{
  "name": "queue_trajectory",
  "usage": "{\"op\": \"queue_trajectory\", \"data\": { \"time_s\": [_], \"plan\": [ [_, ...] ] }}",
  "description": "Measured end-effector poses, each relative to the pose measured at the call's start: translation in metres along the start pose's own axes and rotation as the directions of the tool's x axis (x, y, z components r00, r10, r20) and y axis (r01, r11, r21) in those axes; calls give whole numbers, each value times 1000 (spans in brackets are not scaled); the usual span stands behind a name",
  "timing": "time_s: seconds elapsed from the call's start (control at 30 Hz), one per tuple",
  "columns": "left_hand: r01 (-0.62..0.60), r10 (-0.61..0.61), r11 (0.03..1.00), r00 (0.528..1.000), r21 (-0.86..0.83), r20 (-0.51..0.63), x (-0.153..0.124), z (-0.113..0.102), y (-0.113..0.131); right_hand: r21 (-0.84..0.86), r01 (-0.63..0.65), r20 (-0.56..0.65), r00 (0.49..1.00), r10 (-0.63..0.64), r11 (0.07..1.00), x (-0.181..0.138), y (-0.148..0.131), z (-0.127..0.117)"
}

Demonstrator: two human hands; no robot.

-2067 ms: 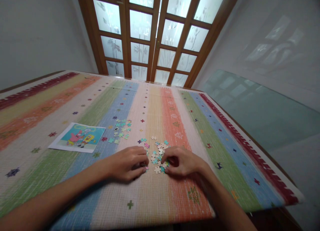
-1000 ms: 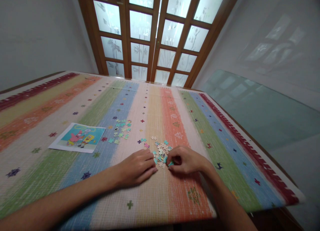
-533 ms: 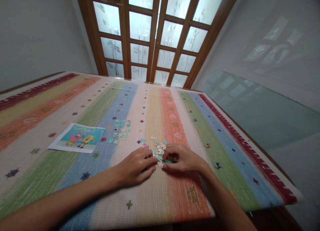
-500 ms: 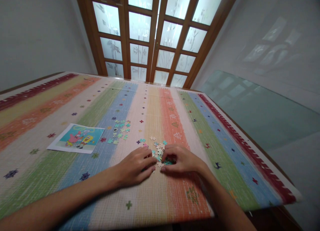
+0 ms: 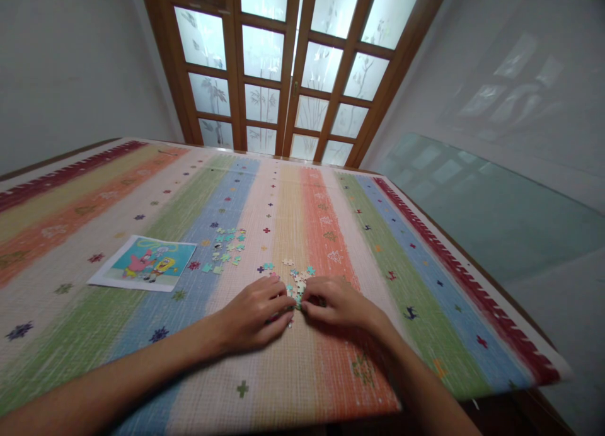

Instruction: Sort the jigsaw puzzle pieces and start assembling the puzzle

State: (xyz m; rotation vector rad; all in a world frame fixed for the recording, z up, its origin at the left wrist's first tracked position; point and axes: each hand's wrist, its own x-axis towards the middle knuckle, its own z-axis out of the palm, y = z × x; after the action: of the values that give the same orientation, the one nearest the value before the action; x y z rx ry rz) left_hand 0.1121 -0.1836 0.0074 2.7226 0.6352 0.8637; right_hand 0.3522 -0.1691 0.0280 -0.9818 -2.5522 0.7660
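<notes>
A loose pile of small jigsaw puzzle pieces (image 5: 299, 278), pale and teal, lies between my hands on the striped cloth. My left hand (image 5: 262, 309) curls over the pile's left side, with bits of colour showing under its bent fingers. From the right, my right hand (image 5: 336, 302) has its fingers drawn together at the pile's near edge. The fingertips of both hands almost meet around a small greenish piece. How many pieces each hand covers is hidden.
Several teal pieces (image 5: 229, 247) are spread out left of the pile. Farther left lies a printed cartoon picture (image 5: 147, 264). The striped tablecloth (image 5: 283, 373) covers the table, whose right edge (image 5: 472, 266) runs beside a glass panel (image 5: 482, 209). Wooden glazed doors (image 5: 288, 77) stand behind.
My right hand has moved slightly left and its fingers have closed in; the teal pieces seen within its curl are now hidden. My left hand stays nearly still.
</notes>
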Motion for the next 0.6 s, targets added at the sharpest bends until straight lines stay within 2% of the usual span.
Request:
{"op": "queue_trajectory", "data": {
  "time_s": [0.1,0.3,0.6],
  "plan": [
    [-7,9,999,999,38,-39,0,0,1,82,-54,-15,998,55,995,2,-1,0],
    [-6,28,993,981,116,-192,2,-3,1,344,-89,-38,993,109,935,9,-8,5],
    [-12,54,981,976,195,-210,3,-11,-4,416,-118,-89,982,169,902,14,-11,12]
  ]
}}
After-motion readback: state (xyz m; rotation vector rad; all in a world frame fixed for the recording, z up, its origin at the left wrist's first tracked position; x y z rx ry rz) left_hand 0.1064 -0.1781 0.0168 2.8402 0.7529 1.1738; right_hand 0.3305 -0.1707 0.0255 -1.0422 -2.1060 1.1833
